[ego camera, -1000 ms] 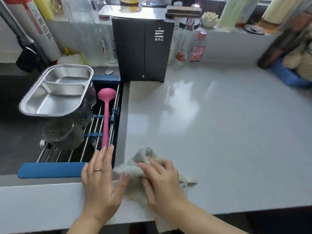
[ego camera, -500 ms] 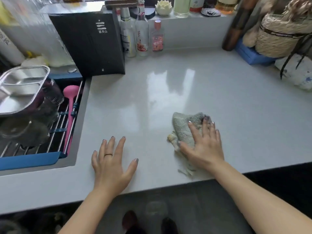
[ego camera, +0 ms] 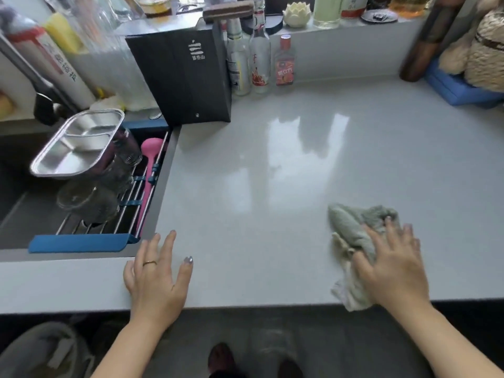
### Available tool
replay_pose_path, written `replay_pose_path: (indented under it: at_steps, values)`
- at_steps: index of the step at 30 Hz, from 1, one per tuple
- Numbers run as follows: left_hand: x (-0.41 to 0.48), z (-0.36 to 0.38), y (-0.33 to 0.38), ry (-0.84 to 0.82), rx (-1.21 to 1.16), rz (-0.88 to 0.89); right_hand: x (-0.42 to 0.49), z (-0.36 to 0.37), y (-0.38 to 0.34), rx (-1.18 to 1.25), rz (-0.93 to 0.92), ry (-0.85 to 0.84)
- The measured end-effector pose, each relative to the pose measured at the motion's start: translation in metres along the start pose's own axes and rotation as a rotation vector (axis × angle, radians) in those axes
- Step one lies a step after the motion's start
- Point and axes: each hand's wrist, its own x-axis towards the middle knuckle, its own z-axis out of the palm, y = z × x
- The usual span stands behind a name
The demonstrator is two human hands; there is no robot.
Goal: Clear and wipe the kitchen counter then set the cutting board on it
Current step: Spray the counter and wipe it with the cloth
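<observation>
At far left, sink (ego camera: 16,197): recessed in the counter, dark basin, spanned by a roll-up drying rack (ego camera: 90,233) with steel rods and blue end strips.
Rack load: a two-compartment steel tray (ego camera: 79,144) resting tilted on upturned glasses (ego camera: 87,200); a pink ladle (ego camera: 148,170) lying along the rods at the rack's right edge.
Behind the sink: a black box (ego camera: 182,75) with a white logo, standing upright at the back of the counter.
Right of the box: three bottles (ego camera: 259,64) in a row against the back wall, the rightmost with a red cap.
Counter (ego camera: 272,173): pale grey, glossy, window glare at centre; the middle area carries nothing.
Left hand (ego camera: 156,282): flat, palm down, fingers spread, resting on the front edge of the counter just right of the sink corner; it holds nothing; a ring shows on one finger.
Cloth (ego camera: 351,236): grey-green, crumpled, on the counter near the front edge at right, one corner hanging past the edge.
Right hand (ego camera: 392,268): palm down, fingers extended, pressing on the cloth's right portion; not closed around it.
Far right, back corner: a blue block (ego camera: 458,88) with a woven object on it.
Cutting board: cannot be identified.
</observation>
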Motion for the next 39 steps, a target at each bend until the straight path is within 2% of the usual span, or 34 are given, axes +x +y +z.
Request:
replay_pose_path:
  at_steps: [2,5,11,17,21,24,26,28,30,32,36,39]
  values:
    - [-0.004,-0.003,-0.013,0.003,-0.001,-0.016,0.003,-0.001,0.012,0.013,0.053,-0.002]
    - [-0.009,-0.011,-0.042,0.008,-0.001,-0.060,-0.014,0.016,-0.021,-0.001,0.040,0.001]
    - [-0.011,-0.036,-0.112,-0.009,-0.023,-0.127,-0.071,0.079,-0.159,-0.075,-0.292,-0.044]
    - [-0.006,-0.068,-0.186,0.000,-0.084,-0.145,-0.105,0.127,-0.280,-0.126,-0.380,-0.179]
    - [0.001,-0.084,-0.215,-0.009,-0.167,-0.063,-0.129,0.150,-0.339,-0.124,-0.410,-0.244]
    - [0.009,-0.096,-0.229,0.021,-0.197,-0.033,-0.135,0.153,-0.364,-0.036,-0.448,-0.252]
    - [0.015,-0.103,-0.238,0.037,-0.196,-0.036,-0.129,0.153,-0.369,0.075,-0.468,-0.113]
    - [0.020,-0.109,-0.248,0.035,-0.196,-0.046,-0.122,0.151,-0.374,0.118,-0.406,0.002]
    - [0.022,-0.111,-0.257,0.010,-0.193,-0.054,-0.121,0.157,-0.381,0.031,-0.324,-0.084]
    - [0.023,-0.112,-0.264,0.001,-0.211,-0.054,-0.124,0.170,-0.392,-0.045,-0.328,-0.144]
    - [0.023,-0.116,-0.269,0.022,-0.251,-0.048,-0.128,0.186,-0.440,-0.008,-0.513,-0.247]
    - [0.026,-0.119,-0.268,0.043,-0.276,-0.017,-0.118,0.180,-0.464,0.148,-0.619,-0.277]
